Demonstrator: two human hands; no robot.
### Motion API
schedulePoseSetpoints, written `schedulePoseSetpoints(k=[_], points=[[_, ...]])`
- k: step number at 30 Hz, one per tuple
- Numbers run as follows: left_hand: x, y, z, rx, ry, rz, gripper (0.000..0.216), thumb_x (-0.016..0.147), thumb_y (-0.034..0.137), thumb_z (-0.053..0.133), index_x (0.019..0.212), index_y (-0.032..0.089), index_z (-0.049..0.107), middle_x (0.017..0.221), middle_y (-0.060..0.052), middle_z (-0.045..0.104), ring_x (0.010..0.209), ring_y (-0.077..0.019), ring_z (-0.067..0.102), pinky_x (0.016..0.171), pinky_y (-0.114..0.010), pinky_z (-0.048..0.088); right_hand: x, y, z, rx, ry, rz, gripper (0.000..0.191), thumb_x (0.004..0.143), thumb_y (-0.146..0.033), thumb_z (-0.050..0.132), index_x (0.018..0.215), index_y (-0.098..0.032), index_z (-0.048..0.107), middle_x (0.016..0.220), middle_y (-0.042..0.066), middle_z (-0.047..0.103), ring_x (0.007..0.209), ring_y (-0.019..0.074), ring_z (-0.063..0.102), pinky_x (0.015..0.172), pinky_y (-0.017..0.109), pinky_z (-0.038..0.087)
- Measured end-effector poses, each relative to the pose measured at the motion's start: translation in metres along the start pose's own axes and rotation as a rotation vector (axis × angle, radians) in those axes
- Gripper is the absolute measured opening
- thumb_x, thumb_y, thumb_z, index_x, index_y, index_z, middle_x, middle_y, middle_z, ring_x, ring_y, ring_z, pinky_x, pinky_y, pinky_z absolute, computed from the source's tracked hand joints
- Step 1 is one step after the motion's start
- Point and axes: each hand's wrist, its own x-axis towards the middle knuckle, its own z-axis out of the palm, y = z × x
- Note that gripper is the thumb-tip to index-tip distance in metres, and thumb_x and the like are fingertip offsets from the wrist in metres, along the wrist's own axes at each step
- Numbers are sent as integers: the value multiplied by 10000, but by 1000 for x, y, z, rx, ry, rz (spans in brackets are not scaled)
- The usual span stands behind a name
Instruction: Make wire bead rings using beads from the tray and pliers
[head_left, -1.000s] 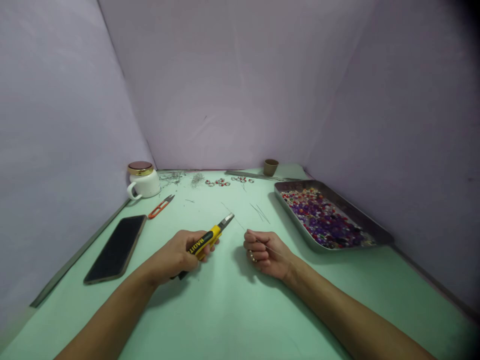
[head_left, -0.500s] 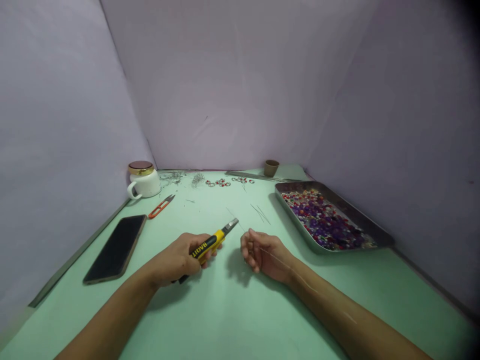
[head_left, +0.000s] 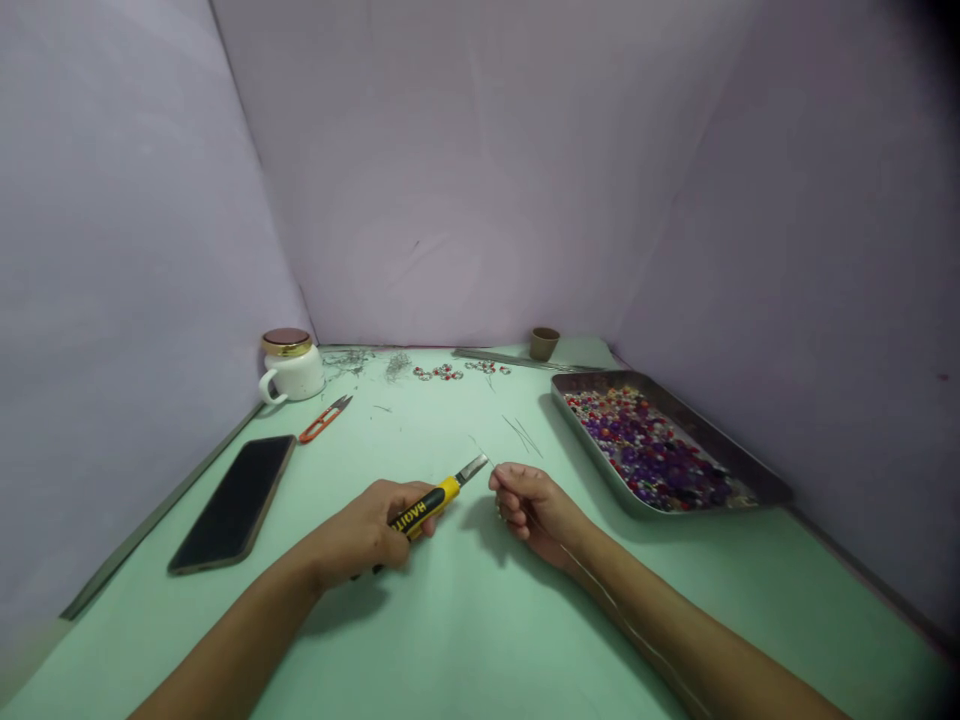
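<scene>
Knife [head_left: 429, 506], yellow and black with a short bare blade, is clamped in the left hand [head_left: 367, 530]. Its tip is just beside the right hand [head_left: 532, 505], whose fingers are closed on a thin wire [head_left: 615, 605]. Half a second ago the blade stood farther from those fingertips.

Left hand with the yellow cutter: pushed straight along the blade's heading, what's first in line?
Likely the thin wire pinched in the right hand, with its fingertips just behind. The left hand holds the utility knife tip close to them; depth is unclear.
</scene>
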Motion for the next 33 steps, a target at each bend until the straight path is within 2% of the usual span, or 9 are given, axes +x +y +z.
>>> schedulePoseSetpoints(k=[8, 20, 28, 33], points=[[2, -8, -5, -123, 112, 15, 231, 439, 43, 411, 635, 164, 427, 665, 24, 407, 642, -112, 363, 549, -220, 263, 0, 1, 1, 0, -1, 2, 189, 656, -308, 629, 657, -132, 559, 417, -74, 380, 335, 26, 280, 309, 163, 169], [4, -8, -3, -158, 116, -7, 223, 432, 47, 416, 623, 161, 433, 701, 8, 448, 644, -116, 382, 561, -232, 283, 0, 3, 4, -201, 150, -89, 237, 635, -361, 652, 633, -143, 559, 391, -80, 397, 314, 29, 285, 292, 162, 204], [2, -4, 0, -99, 129, -9, 206, 461, 56, 404, 634, 159, 450, 658, 25, 424, 604, -102, 365, 539, -228, 262, 1, 4, 3, -253, 122, -102, 233, 650, -366, 641, 637, -146, 564, 391, -80, 399, 309, 32, 293, 287, 161, 229], [4, -3, 4, -98, 182, -42, 184, 465, 63, 421, 617, 163, 448, 611, 43, 404, 555, -87, 338, 524, -228, 255, 1, 3, 2, -224, 96, -94, 239, 645, -367, 646, 638, -145, 559, 394, -80, 394, 316, 27, 280, 289, 153, 205]])
